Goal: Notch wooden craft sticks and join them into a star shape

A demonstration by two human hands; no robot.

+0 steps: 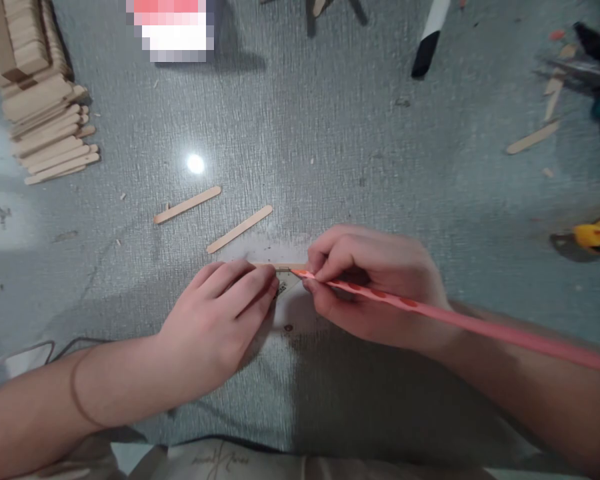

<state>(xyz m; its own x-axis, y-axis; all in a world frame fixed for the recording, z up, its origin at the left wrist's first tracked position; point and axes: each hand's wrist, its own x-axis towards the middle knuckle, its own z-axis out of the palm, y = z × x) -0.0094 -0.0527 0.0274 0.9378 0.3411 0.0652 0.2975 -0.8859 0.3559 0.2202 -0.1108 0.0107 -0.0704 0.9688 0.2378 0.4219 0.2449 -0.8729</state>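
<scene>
Sticks lie all over the grey table (330,133). One flat wooden stick (283,268) sits right in the middle, and both hands meet on it. Only a small bit of this stick shows between the hands.

The left hand (220,313) lies flat on the stick's left end. Its fingers (253,287) are stretched out and press down; they are not curled around anything.

The right hand (370,287) is just right of the stick. Its fingers (325,270) pinch a long pink pencil (455,321). The pencil tip touches the stick. The rest of the pencil runs away from the stick, over the right arm, to the right edge of the view.

Just below the stick is a small white card (285,293) with dark print on it, partly hidden by the hands.

Two loose sticks (187,205) (240,229) lie above and to the left of the middle stick, near it but apart. Far up and left of it is a big pile of sticks (50,127). Far to its right are a yellow tool (597,233) and some broken stick bits (535,137). Up and right of it lies a black and white pen (430,37).
</scene>
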